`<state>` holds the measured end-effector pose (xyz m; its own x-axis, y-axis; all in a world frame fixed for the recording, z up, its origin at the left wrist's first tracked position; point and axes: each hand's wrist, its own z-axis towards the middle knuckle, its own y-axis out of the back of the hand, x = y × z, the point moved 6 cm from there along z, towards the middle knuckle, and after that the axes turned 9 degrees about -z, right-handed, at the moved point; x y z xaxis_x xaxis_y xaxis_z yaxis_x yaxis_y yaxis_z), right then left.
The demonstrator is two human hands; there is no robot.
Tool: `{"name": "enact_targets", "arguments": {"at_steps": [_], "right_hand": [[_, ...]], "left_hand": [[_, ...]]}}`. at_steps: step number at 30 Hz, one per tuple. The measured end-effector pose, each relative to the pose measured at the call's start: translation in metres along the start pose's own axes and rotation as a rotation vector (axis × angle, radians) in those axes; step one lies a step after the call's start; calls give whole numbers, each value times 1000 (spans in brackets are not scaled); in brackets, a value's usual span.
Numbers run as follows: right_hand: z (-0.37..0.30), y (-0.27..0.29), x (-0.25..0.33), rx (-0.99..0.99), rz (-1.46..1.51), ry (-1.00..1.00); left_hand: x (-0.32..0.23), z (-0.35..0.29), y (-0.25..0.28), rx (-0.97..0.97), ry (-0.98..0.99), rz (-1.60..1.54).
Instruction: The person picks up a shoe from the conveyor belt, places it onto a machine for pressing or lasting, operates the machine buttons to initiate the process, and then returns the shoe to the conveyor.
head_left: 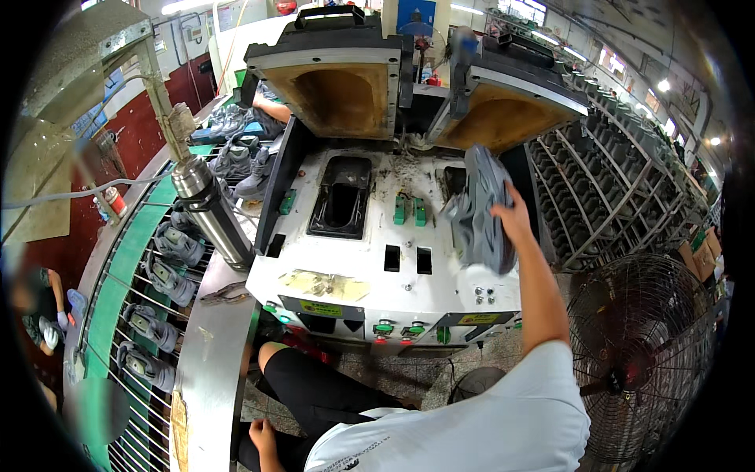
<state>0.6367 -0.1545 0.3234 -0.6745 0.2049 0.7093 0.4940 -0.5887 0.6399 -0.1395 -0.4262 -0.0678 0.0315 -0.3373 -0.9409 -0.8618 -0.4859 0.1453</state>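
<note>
A grey shoe (481, 204) is gripped in my right hand (515, 216), which is closed around its sole side. The shoe is tilted up on edge above the right side of the white two-station press (338, 263). It partly covers the dark right-hand well (452, 179). On the left side, a black-lined well (340, 193) lies uncovered. Both heavy lids, the left lid (330, 90) and the right lid (511, 110), stand raised with brown hollowed undersides. Low by my thigh is my left hand (263, 434), its fingers curled with nothing visible in them.
Several grey shoes (161, 283) stand on a roller conveyor (130, 425) with a green strip at left. A steel cylinder (212, 212) rises beside the press. At right are a large caged fan (637, 354) and a loaded rack (605, 181). Other people work at far left and behind.
</note>
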Motion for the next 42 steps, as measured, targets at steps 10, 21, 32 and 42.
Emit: {"name": "enact_targets", "arguments": {"at_steps": [10,21,32,42], "right_hand": [[106,-52,-4,216,-670,-356],[18,-37,-23,-40,-667,-2],[-274,-16,-260,-440,1147,-1186],[-373,-161,-302,-113,519,-1171]], "left_hand": [[0,-5,26,-67,200,-220],[-146,-6,-217,483,-96,99],[-173,-135,-483,1365,-442,505],[-153,-20,-303,731,-227,211]]}}
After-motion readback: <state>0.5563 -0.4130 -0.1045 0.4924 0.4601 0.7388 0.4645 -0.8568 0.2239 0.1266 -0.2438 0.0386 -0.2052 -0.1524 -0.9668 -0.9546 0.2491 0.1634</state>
